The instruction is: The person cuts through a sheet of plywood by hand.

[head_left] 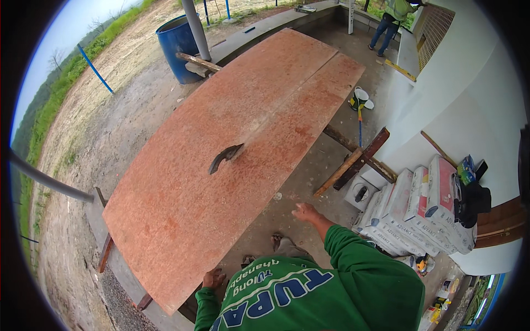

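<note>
We've got the red board before us, slit from far end to saw; nearer stretch looks uncut | left hand beside edge, grip unclear | right hand empty, half-curled

On board: dark tool, near end of pale seam | on floor: stacked sacks, bucket

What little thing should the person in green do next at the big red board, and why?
Maybe reach the right hand toward the dark curved handle on the red board: that hand looks empty, nobody is holding the handle, and it sits at the near end of a pale line along the board.
</note>
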Demonstrator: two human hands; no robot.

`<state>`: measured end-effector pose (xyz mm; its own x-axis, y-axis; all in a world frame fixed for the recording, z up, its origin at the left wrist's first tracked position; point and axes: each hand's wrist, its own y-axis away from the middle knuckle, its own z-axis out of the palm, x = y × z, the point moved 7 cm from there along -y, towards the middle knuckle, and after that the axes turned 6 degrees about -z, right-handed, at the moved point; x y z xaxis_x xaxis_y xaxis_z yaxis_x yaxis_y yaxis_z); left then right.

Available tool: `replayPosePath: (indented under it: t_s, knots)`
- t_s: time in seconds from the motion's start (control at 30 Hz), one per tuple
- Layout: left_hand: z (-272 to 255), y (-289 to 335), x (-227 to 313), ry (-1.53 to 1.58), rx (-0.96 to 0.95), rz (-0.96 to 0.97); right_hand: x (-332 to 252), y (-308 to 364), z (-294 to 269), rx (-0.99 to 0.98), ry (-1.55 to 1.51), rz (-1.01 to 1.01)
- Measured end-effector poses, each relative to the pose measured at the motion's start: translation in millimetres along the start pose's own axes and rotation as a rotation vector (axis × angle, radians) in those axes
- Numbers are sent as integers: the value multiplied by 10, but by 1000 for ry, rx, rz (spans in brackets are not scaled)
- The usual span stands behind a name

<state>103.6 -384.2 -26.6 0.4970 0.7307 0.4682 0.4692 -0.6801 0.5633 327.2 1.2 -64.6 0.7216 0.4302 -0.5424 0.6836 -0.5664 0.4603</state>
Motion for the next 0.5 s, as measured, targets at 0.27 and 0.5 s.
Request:
replayPosePath:
  t_s: [0.27, 0.5]
  knots:
    - [790, 24, -876, 564, -85, -266, 1305, 1138, 1086, -479, 293, 143]
    - [80, -232, -22, 17, -177, -180, 1345, 1219, 893, -262, 151, 294]
